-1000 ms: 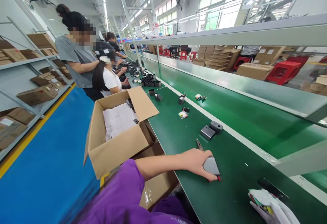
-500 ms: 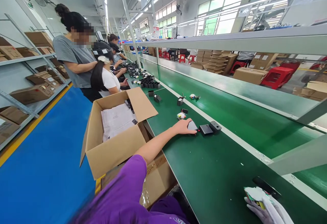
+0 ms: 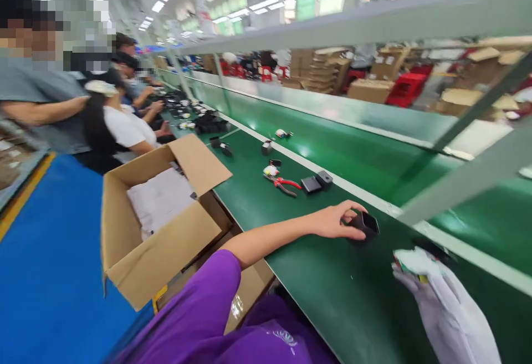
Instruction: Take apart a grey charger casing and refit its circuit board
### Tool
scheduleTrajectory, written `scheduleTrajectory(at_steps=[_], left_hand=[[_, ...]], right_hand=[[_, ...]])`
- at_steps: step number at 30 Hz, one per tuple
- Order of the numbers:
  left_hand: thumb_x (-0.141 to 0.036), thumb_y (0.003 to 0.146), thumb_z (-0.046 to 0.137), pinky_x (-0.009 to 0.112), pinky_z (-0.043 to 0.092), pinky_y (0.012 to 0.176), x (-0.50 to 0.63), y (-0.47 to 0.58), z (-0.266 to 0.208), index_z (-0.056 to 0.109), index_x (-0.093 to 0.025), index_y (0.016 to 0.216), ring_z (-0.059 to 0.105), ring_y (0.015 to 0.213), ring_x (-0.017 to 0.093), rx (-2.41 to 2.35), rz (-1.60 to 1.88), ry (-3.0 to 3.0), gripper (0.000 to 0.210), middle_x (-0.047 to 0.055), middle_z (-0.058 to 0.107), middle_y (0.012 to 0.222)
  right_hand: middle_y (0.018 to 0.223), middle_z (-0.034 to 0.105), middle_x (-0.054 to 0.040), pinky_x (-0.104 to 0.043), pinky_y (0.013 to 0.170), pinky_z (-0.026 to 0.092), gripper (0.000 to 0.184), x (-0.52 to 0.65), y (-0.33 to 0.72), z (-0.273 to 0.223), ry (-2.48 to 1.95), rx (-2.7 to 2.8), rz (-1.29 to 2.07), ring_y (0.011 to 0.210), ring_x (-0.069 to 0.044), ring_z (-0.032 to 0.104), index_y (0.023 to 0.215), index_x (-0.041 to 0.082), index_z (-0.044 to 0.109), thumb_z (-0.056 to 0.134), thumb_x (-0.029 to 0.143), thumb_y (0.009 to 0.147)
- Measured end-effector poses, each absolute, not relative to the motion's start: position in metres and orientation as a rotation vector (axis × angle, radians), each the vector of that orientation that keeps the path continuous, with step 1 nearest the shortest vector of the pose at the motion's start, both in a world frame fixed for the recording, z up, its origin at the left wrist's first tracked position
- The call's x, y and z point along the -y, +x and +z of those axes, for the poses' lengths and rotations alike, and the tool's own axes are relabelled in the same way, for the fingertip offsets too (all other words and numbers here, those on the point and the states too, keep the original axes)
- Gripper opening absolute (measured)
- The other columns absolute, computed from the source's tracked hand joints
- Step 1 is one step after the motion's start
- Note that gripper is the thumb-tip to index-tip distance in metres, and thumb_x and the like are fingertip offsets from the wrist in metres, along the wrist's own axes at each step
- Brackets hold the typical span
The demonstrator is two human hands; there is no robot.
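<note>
Black box (image 3: 366, 224) under left hand (image 3: 338, 221); gloved right hand (image 3: 440, 303) beside.

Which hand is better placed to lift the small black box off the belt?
Left. The left hand already grips the small black box; the gloved right hand sits apart, nearer, holding white material.

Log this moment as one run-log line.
left hand: grips black box on green bench | right hand: white glove, holds cloth and papers | pliers: lying beside two grey boxes
</note>
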State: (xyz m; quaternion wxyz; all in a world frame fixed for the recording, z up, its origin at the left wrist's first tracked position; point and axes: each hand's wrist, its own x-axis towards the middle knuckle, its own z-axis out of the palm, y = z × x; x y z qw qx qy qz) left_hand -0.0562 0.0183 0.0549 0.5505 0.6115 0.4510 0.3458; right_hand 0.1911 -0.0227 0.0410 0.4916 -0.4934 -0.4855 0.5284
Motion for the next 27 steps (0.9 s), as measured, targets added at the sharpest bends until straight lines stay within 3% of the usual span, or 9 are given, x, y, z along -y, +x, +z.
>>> scheduleTrajectory(at_steps=[2, 6, 12, 20, 27], left_hand=[[-0.021, 0.070, 0.074, 0.033, 0.050, 0.083, -0.023, -0.032, 0.047, 0.052, -0.018, 0.114, 0.065, 0.088, 0.016, -0.901, 0.867, 1.187, 0.050, 0.005, 0.070, 0.096], [-0.027, 0.066, 0.076, 0.038, 0.052, 0.084, -0.019, -0.003, 0.033, 0.051, -0.021, 0.112, 0.064, 0.096, 0.019, -0.774, 0.872, 0.863, 0.053, 0.008, 0.069, 0.109], [-0.033, 0.065, 0.086, 0.037, 0.052, 0.091, 0.011, -0.004, 0.025, 0.051, -0.024, 0.122, 0.058, 0.117, 0.025, -0.780, 0.776, 1.149, 0.067, 0.010, 0.063, 0.124], [-0.035, 0.073, 0.082, 0.033, 0.056, 0.091, 0.020, -0.007, 0.030, 0.053, -0.027, 0.128, 0.060, 0.116, 0.022, -0.772, 0.710, 1.404, 0.062, 0.007, 0.061, 0.126], [-0.035, 0.076, 0.080, 0.033, 0.055, 0.093, 0.021, -0.010, 0.032, 0.052, -0.027, 0.133, 0.062, 0.114, 0.022, -0.808, 0.706, 1.588, 0.065, 0.008, 0.063, 0.127]], right_hand=[[0.109, 0.074, -0.0024, -0.020, 0.075, 0.064, 0.040, 0.024, 0.184, 0.062, -1.225, 1.034, 1.278, 0.092, -0.019, 0.074, 0.102, 0.026, 0.071, 0.081, 0.049, 0.071], [0.108, 0.073, -0.0043, -0.036, 0.080, 0.064, 0.051, 0.021, 0.188, 0.063, -1.126, 0.950, 1.203, 0.098, -0.023, 0.073, 0.107, 0.025, 0.064, 0.084, 0.051, 0.068], [0.109, 0.074, -0.0055, -0.039, 0.086, 0.061, 0.052, 0.041, 0.203, 0.050, -1.063, 1.154, 1.049, 0.098, -0.023, 0.073, 0.113, 0.026, 0.060, 0.083, 0.046, 0.071], [0.119, 0.071, -0.0115, -0.042, 0.093, 0.058, 0.059, 0.053, 0.208, 0.055, -1.083, 1.389, 0.968, 0.107, -0.026, 0.070, 0.119, 0.024, 0.054, 0.083, 0.048, 0.073], [0.110, 0.071, -0.0101, -0.047, 0.091, 0.058, 0.057, 0.063, 0.210, 0.045, -1.193, 1.445, 0.944, 0.105, -0.029, 0.070, 0.113, 0.024, 0.054, 0.083, 0.051, 0.071]])
